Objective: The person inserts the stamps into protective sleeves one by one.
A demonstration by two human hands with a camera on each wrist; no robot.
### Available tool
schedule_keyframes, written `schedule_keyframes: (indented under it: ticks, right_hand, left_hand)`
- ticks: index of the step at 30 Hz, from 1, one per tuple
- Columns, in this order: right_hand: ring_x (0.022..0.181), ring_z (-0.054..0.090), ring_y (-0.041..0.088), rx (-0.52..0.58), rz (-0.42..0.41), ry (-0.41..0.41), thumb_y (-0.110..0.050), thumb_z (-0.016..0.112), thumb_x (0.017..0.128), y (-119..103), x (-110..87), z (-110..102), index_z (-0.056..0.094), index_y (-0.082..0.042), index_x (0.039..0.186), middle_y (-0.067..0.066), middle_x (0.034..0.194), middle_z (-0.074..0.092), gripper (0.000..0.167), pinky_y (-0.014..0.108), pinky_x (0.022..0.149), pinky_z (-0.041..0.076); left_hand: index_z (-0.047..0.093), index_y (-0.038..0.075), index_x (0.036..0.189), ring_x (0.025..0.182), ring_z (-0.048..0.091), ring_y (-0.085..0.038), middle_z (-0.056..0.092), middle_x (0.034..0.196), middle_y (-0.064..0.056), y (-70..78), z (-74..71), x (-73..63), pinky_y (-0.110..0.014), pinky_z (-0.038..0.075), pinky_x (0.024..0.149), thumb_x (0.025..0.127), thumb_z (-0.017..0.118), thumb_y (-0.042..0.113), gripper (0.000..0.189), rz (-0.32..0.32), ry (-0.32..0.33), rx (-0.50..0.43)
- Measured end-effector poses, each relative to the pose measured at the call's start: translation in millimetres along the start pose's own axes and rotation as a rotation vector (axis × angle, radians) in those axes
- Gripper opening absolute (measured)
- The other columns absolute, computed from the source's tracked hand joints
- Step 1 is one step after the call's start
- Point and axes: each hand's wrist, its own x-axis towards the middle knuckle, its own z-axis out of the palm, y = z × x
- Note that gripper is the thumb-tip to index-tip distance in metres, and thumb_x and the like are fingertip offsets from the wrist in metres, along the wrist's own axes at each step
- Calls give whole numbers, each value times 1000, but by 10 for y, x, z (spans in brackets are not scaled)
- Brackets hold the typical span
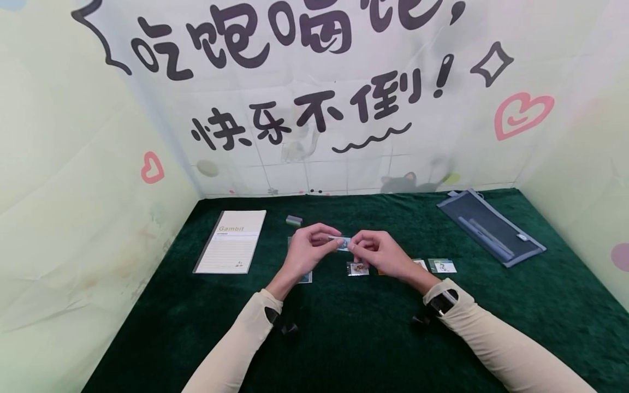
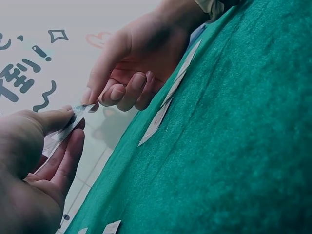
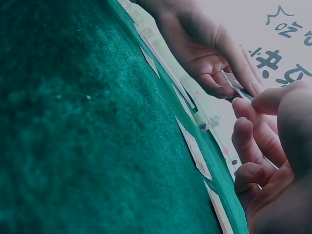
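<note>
In the head view, a small bluish flat packet (image 1: 342, 244) is held up over the cloth between both hands. My left hand (image 1: 310, 246) pinches one end with thumb on top and fingers beneath, as the left wrist view shows on the packet (image 2: 78, 115). The opposite end is between thumb and fingertip of my right hand (image 1: 382, 254). Seen from the right wrist, the packet (image 3: 236, 85) shows only as a thin strip. A small picture packet (image 1: 357, 269) lies just below the hands. Another packet (image 1: 306, 278) is partly hidden by the left hand.
A white packet (image 1: 444, 266) lies right of the right hand. Behind the left hand sits a small block like an eraser (image 1: 294, 220). A lined notebook (image 1: 231, 245) lies at left on the green cloth (image 1: 339, 338); a blue zip pouch (image 1: 491, 229) with slim items inside is at right.
</note>
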Motion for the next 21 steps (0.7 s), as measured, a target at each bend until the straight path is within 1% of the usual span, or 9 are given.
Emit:
schedule_keyframes:
  ticks: [4,9,11,13,18,21]
  right_hand:
    - [76,69,31,-5,4,2,-36,62,111,0,0,0,71,-18,121,10,88,73,23,33,70,59]
    - [69,66,31,-2,16,4,-40,63,111,-11,-1,8,71,-19,122,11,87,73,25,28,57,52]
    - [68,65,30,-2,19,3,-40,63,111,-11,-1,11,72,-19,122,12,87,73,25,27,54,50]
    - [68,65,30,-4,21,1,-40,63,110,-11,0,15,72,-19,122,12,87,73,26,27,54,50]
    - [73,68,31,-4,26,-6,-41,64,110,-17,-4,15,72,-20,122,12,88,74,26,28,61,54]
    - [74,68,31,-10,29,-12,-42,64,110,-17,-3,12,71,-21,122,11,88,74,26,29,62,54]
  left_hand:
    - [77,26,118,104,79,-16,85,106,3,0,8,-3,-42,64,96,99,79,41,24,6,5,3]
    - [76,26,119,103,79,-17,85,107,3,1,19,-6,-41,64,94,99,80,42,26,8,-5,-4]
    - [77,27,119,102,79,-18,85,108,4,3,25,-7,-41,63,93,99,80,43,26,9,-10,-6]
    - [76,28,119,101,79,-18,85,108,5,8,27,-8,-41,63,92,98,80,44,26,12,-11,-5]
    - [77,29,118,100,79,-18,84,108,6,20,30,-8,-42,63,92,99,80,44,24,19,-11,1]
    - [77,28,118,100,79,-18,85,107,5,20,29,-5,-42,63,91,99,79,42,24,24,-16,8]
